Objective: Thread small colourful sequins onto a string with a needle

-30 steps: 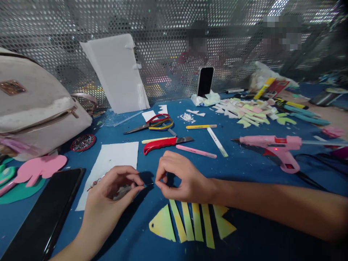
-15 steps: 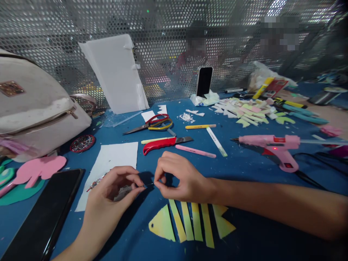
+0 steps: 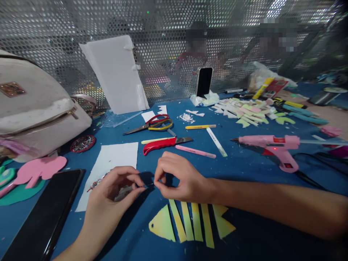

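Note:
Thumb and fingers of my left hand (image 3: pixel 116 197) are pinched together on a thin wire (image 3: pixel 150 184). Its other end runs to my right hand (image 3: pixel 182 177), whose thumb and forefinger pinch it too. The strand is too fine for me to make out its exact kind. Under my left hand lies a sheet of white paper (image 3: pixel 119 156) bearing a small heap of shiny metal bits (image 3: pixel 96 183), partly hidden by the hand. Just below my right hand, yellow-green paper pieces form a striped fish (image 3: pixel 162 224), cut into a head, several strips and a tail; the hand covers their upper ends.
A red-handled knife (image 3: pixel 160 145), scissors (image 3: pixel 148 125) and several markers (image 3: pixel 195 151) lie beyond my hands. On the right rests a pink glue gun (image 3: pixel 272 141), its light lit. To the left are a phone (image 3: pixel 46 217) and a backpack (image 3: pixel 40 105). Perforated metal (image 3: pixel 163 47) stands behind.

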Demonstrator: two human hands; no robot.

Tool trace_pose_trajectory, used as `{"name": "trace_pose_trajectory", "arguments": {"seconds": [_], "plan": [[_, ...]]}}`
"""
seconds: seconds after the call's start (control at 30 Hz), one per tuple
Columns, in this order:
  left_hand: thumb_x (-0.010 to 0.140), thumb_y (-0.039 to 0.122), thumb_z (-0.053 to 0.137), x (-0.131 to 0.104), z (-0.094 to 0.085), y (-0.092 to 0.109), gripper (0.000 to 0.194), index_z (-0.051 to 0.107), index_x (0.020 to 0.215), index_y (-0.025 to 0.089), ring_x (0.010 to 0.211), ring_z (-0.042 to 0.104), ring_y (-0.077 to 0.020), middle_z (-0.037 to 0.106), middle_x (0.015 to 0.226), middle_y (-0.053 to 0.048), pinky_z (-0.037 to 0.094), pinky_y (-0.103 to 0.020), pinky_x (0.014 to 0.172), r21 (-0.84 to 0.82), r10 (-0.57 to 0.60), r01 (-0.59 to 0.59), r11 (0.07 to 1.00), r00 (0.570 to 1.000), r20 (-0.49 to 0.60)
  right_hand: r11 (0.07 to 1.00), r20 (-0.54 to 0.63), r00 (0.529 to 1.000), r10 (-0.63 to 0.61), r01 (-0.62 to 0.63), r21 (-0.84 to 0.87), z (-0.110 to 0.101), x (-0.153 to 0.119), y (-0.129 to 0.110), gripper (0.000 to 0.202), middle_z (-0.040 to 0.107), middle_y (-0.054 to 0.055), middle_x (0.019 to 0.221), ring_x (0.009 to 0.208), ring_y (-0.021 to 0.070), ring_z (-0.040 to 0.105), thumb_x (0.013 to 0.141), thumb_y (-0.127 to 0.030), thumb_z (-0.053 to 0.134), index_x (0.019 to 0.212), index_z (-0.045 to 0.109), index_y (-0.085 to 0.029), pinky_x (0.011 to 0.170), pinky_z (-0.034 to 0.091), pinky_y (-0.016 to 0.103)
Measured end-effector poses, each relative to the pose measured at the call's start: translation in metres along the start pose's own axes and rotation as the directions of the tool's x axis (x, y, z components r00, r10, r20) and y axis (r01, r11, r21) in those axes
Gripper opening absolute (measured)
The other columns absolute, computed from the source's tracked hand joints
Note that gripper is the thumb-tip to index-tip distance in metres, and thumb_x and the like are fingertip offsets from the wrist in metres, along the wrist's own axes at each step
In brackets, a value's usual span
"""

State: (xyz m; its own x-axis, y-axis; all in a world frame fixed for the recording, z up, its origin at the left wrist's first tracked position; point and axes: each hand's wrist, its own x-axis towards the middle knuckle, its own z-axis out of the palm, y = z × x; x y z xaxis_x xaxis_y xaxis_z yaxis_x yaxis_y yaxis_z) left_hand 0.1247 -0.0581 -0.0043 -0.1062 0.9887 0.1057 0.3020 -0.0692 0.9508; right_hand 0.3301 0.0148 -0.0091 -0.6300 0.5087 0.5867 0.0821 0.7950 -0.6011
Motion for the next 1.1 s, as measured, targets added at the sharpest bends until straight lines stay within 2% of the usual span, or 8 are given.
{"name": "trace_pose_trajectory", "arguments": {"seconds": [0.67, 1.1], "plan": [[0.078, 0.029, 0.079, -0.0011, 0.0003, 0.0005, 0.024, 0.065, 0.097, 0.024, 0.073, 0.069, -0.0168, 0.073, 0.08, 0.0, 0.058, -0.026, 0.071, 0.031, 0.024, -0.024, 0.999, 1.0, -0.012, 1.0, 0.005, 1.0, 0.002, -0.002, 0.008, 0.001, -0.0003, 0.0002, 0.011, 0.056, -0.002, 0.072, 0.071, 0.0134, 0.048, 0.088, -0.013, 0.058, 0.079, 0.054, -0.019, 0.07, 0.04, 0.028], [0.076, 0.026, 0.08, -0.0037, 0.0006, -0.0001, 0.025, 0.067, 0.097, 0.024, 0.074, 0.07, -0.0173, 0.073, 0.08, 0.0, 0.058, -0.027, 0.069, 0.028, 0.072, -0.071, 0.997, 0.996, -0.047, 0.999, 0.07, 0.997, 0.041, -0.041, 0.001, 0.0029, -0.0024, 0.0037, 0.007, 0.06, -0.001, 0.077, 0.074, 0.0145, 0.052, 0.089, -0.015, 0.058, 0.084, 0.057, -0.02, 0.073, 0.042, 0.029]]}}
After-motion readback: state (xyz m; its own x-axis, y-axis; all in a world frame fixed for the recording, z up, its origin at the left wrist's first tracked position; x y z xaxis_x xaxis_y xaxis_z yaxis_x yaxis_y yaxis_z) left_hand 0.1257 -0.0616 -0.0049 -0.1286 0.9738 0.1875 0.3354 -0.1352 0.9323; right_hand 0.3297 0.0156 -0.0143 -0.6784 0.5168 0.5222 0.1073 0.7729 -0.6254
